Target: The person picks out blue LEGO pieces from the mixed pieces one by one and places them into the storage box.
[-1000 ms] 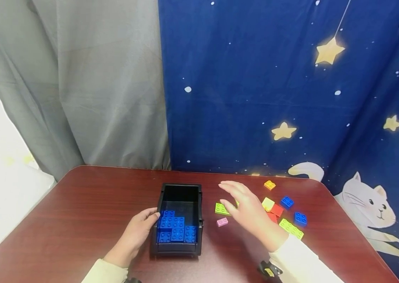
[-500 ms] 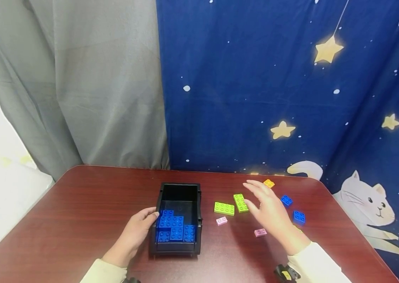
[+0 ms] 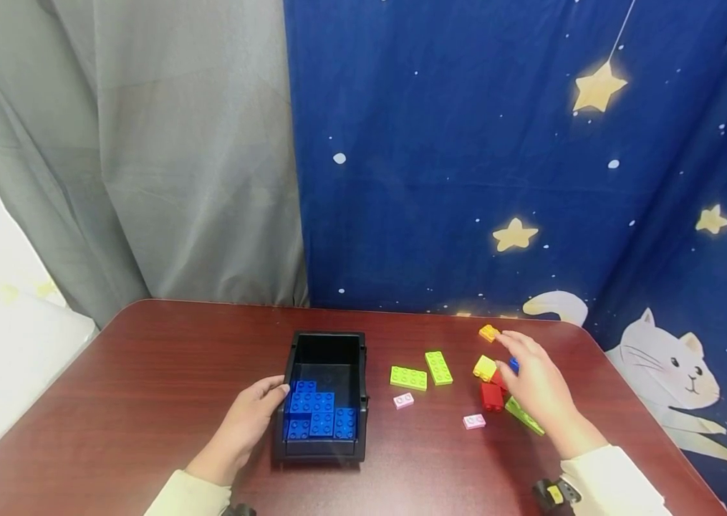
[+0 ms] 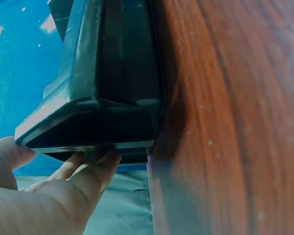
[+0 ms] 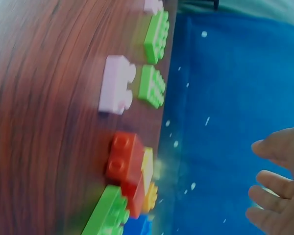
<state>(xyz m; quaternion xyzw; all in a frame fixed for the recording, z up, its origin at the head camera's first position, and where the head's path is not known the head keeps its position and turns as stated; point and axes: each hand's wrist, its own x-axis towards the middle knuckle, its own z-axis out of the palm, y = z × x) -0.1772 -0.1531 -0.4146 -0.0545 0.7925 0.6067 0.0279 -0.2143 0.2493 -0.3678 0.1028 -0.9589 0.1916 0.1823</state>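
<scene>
My left hand [image 3: 246,424] holds the left wall of a black plastic bin [image 3: 321,451]; in the left wrist view its thumb is at the rim and the fingers [image 4: 95,176] press the outer side. Several blue building bricks [image 3: 322,424] lie in the bin's near half. Over the brick pile on the right, my right hand [image 3: 540,390] hovers with fingers loosely extended, holding nothing. It partly covers a blue brick [image 3: 514,365]. Beside it are a yellow brick [image 3: 484,368], red bricks [image 3: 492,397], an orange brick [image 3: 488,333] and a lime green brick [image 3: 524,416].
Two more lime green bricks [image 3: 409,378] and two pink bricks [image 3: 404,400] lie between the bin and the pile on the dark red table [image 3: 208,344]. A grey curtain [image 3: 202,158] and a blue starry curtain [image 3: 415,158] hang behind the table.
My right hand has moved rightward from near the bin across the bricks, uncovering the green, pink, yellow and red ones. The left hand and bin have stayed in place.
</scene>
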